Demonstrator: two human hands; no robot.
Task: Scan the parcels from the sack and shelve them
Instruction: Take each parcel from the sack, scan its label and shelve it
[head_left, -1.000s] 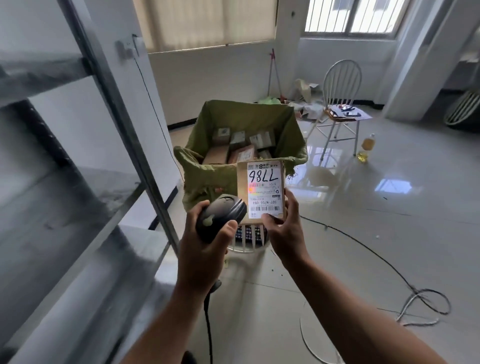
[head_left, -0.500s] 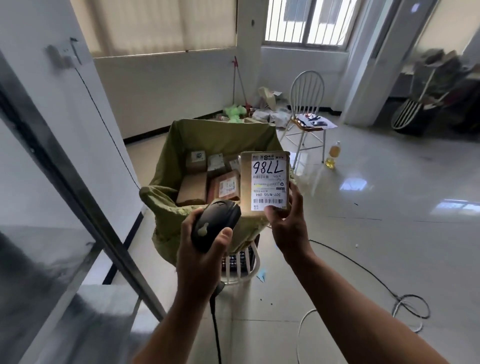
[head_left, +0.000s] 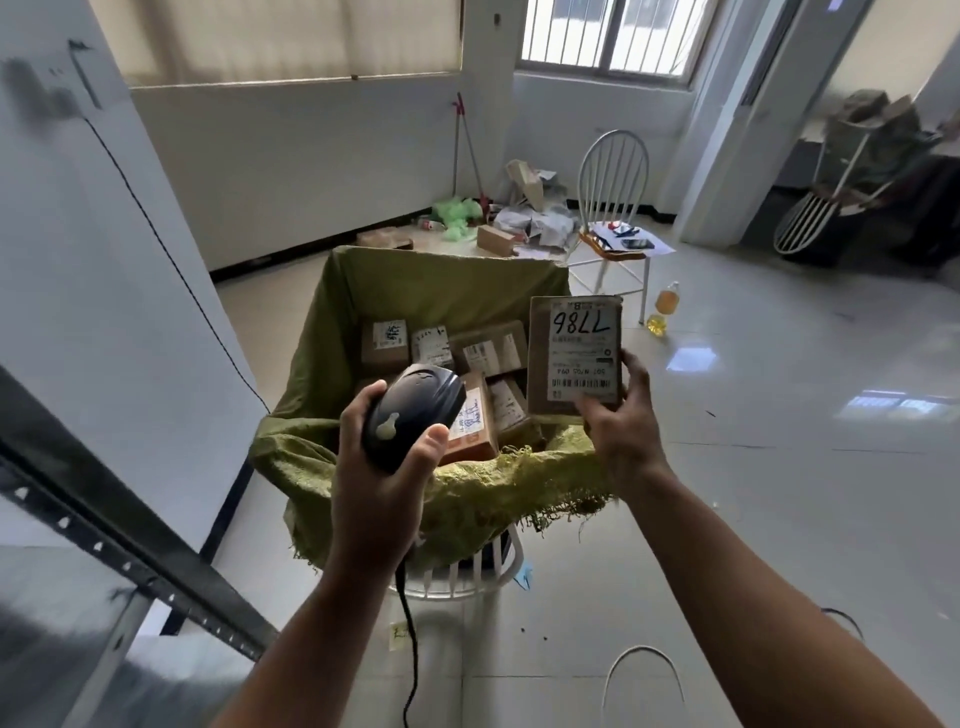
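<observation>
My left hand (head_left: 382, 478) grips a black corded barcode scanner (head_left: 413, 415), its head aimed up and away from me. My right hand (head_left: 621, 428) holds a small brown cardboard parcel (head_left: 574, 356) upright by its lower edge; its white label faces me with "7786" handwritten upside down and a barcode near the bottom. Scanner and parcel are side by side and apart, above the open green woven sack (head_left: 441, 291). The sack rests on a white wire stool and holds several more labelled brown parcels (head_left: 488, 351).
A metal shelf frame (head_left: 130, 540) cuts across the lower left, beside a white wall. A white chair (head_left: 613, 208) with papers, a bottle of yellow liquid (head_left: 662, 309) and a litter pile stand behind the sack. Cables lie on the glossy tiled floor (head_left: 779, 467).
The view has swung right, away from the shelf, so the sack sits more central. The parcel has drifted right, further from the scanner. Both grips are unchanged.
</observation>
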